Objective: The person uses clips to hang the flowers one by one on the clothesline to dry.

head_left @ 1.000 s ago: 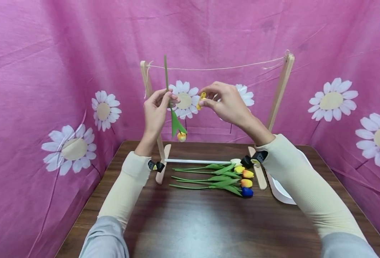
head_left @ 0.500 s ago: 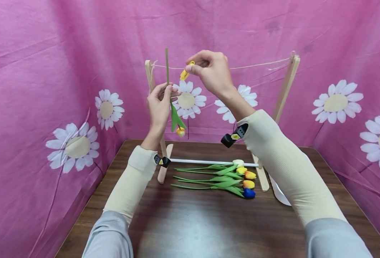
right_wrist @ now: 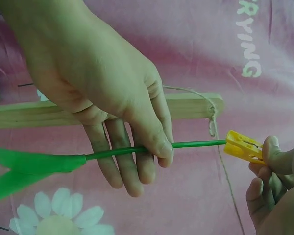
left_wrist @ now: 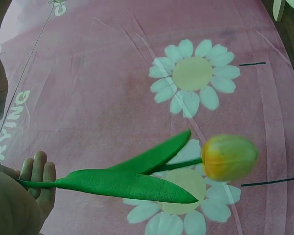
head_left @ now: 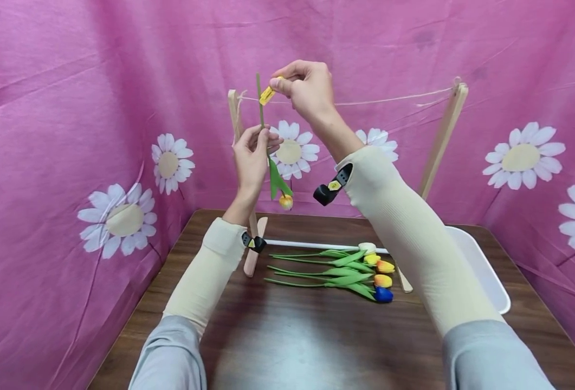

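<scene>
Yellow clothespin [head_left: 267,96] pinched in the right hand [head_left: 310,91] is by the twine [head_left: 385,101]; below it, the left hand [head_left: 252,160] pinches the tulip [head_left: 275,180] by its stem [head_left: 261,116]. Bracing that against the twine should ease clipping.

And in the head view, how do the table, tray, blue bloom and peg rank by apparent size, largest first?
1. Table
2. Tray, partly hidden by the right sleeve
3. Blue bloom and peg, unranked: they look close, and the right hand covers part of the peg.
</scene>
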`<state>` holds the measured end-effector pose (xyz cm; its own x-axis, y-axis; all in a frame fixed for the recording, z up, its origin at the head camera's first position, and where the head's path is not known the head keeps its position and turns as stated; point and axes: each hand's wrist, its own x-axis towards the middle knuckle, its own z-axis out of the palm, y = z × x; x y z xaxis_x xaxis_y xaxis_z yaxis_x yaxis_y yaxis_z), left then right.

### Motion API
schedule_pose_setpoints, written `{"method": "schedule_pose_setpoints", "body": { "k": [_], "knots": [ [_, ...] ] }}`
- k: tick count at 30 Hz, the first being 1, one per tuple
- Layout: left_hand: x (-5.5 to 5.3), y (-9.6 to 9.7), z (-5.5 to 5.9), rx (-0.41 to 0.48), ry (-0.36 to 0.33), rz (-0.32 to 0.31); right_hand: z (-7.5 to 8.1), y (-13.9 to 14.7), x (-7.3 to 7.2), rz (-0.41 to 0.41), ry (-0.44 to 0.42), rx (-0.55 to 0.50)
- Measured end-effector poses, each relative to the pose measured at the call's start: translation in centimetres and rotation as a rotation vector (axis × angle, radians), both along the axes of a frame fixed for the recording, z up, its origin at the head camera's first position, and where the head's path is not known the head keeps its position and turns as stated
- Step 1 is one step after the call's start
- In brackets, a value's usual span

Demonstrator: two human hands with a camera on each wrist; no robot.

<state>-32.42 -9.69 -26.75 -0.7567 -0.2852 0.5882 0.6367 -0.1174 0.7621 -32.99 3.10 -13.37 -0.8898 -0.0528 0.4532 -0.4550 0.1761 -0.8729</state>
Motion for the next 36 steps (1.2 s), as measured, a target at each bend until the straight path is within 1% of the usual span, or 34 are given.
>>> {"method": "schedule_pose_setpoints", "body": {
  "k": [5,8,10,14,16,20,23,28,36],
  "knots": [
    [0.0,0.4,0.0,0.014,-0.004,-0.007,0.1,-0.3,-0.6,-0.023,-0.042,-0.023],
    [-0.1,0.6,0.1,0.018,-0.004,-0.012,0.1,-0.4,-0.9,-0.050,-0.068,-0.014],
    [-0.1,0.7,0.1,0.018,-0.007,-0.007,0.1,-0.5,-1.1,-0.065,-0.091,-0.009],
    [-0.1,0.9,0.2,0.012,-0.022,0.014,-0.1,-0.8,-1.2,-0.065,-0.149,-0.021],
    [0.0,1.0,0.2,0.008,-0.029,0.025,-0.2,-0.8,-1.2,-0.058,-0.164,-0.019],
    [-0.1,1.0,0.2,0.003,-0.040,0.037,-0.4,-0.7,-1.1,-0.034,-0.176,0.019],
    [-0.1,1.0,0.2,-0.006,-0.056,0.044,-0.5,-0.5,-1.1,0.016,-0.193,0.035],
    [-0.2,1.1,0.2,-0.022,-0.091,0.056,-0.6,0.0,-0.8,0.091,-0.209,0.028],
    [-0.2,1.4,0.2,-0.037,-0.104,0.071,-0.7,0.7,-0.4,0.116,-0.174,0.029]
  ]
}}
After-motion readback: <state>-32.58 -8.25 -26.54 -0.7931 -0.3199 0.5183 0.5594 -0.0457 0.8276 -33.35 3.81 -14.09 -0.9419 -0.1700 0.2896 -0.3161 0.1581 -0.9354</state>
